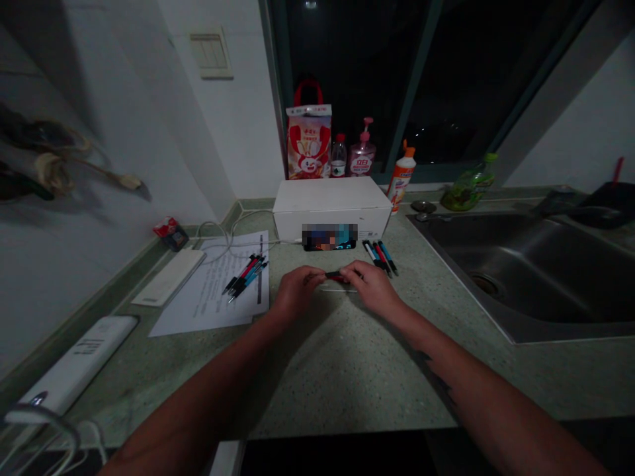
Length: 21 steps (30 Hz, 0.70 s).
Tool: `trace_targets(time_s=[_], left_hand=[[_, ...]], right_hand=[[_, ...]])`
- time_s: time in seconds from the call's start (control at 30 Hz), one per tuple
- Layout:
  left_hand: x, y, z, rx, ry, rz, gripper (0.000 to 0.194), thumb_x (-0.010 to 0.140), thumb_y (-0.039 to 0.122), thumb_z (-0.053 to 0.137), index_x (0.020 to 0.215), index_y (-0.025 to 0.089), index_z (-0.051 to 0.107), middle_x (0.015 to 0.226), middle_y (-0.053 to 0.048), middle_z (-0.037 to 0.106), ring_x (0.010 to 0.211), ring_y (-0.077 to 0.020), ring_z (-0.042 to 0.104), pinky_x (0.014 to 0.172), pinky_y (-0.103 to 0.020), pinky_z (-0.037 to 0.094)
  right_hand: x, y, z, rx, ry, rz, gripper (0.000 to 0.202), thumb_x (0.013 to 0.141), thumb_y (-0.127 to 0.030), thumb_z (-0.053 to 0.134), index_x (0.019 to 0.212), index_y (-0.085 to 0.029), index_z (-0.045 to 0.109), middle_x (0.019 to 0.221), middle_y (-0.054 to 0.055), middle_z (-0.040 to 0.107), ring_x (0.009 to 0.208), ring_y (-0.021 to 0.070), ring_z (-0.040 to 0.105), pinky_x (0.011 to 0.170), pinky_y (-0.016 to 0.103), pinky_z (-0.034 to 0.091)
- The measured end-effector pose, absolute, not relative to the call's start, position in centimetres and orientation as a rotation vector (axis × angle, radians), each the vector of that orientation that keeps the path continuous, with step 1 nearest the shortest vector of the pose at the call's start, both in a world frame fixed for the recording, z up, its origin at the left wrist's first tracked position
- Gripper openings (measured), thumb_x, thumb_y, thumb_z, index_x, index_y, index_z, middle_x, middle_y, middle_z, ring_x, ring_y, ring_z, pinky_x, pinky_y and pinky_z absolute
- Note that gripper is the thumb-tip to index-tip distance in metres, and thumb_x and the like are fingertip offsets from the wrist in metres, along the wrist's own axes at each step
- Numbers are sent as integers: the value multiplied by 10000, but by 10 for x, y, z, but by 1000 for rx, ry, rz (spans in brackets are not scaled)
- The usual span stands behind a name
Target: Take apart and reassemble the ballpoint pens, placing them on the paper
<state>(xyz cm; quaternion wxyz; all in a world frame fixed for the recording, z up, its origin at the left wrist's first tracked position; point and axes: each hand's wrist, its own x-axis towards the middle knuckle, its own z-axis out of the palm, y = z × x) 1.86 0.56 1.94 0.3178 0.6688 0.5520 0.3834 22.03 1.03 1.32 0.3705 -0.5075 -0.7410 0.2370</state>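
Over the counter, my left hand (300,285) and my right hand (371,281) face each other, fingertips closed on the two ends of a black and red pen (333,275). Fingers cover much of that pen. A thin pale strip shows on the counter just under it. To the right of my right hand lies a row of several pens (380,258), white, red and blue with black grips. Farther left, another bunch of pens (245,276) rests on printed paper sheets (208,297). Behind my hands a lit phone (329,238) leans against a white box (332,196).
A sink (546,271) is set into the counter (322,377) at right. A white power bank (169,277), a power strip (84,360), cables and a red packet (171,233) lie along the left. Bottles and a red bag (308,142) stand by the window.
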Motion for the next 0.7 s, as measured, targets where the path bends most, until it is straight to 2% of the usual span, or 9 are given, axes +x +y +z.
trace_targets(time_s=[0.2,0.37,0.53,0.7], left_hand=[[20,5,26,1580,1466,1003,100,829,182,663,853,163,758,899,-50,785,874,-213,715,848,-342,543],[19,7,22,1520,1430,1045,73,799,213,686,816,176,746,848,-37,777,829,-207,707,805,-335,546],[17,9,18,1534,1406,1027,203,859,314,616,762,177,729,741,-33,748,729,-181,677,704,-299,531],[17,9,16,1610,1405,1011,146,835,304,659,800,186,738,827,-40,770,793,-189,696,750,-304,540]], right_hand=[[220,9,15,-1280,-1917,545,195,977,-264,580,842,-198,705,836,37,723,815,188,653,748,288,449],[220,7,17,-1233,-1949,486,168,975,-247,592,864,-203,710,865,44,722,836,191,656,776,300,464],[221,5,16,-1197,-1935,454,70,948,-233,631,952,-201,694,904,46,720,841,189,665,773,301,487],[219,2,17,-1319,-1932,550,182,921,-321,690,1060,-205,695,954,54,750,834,198,686,749,307,493]])
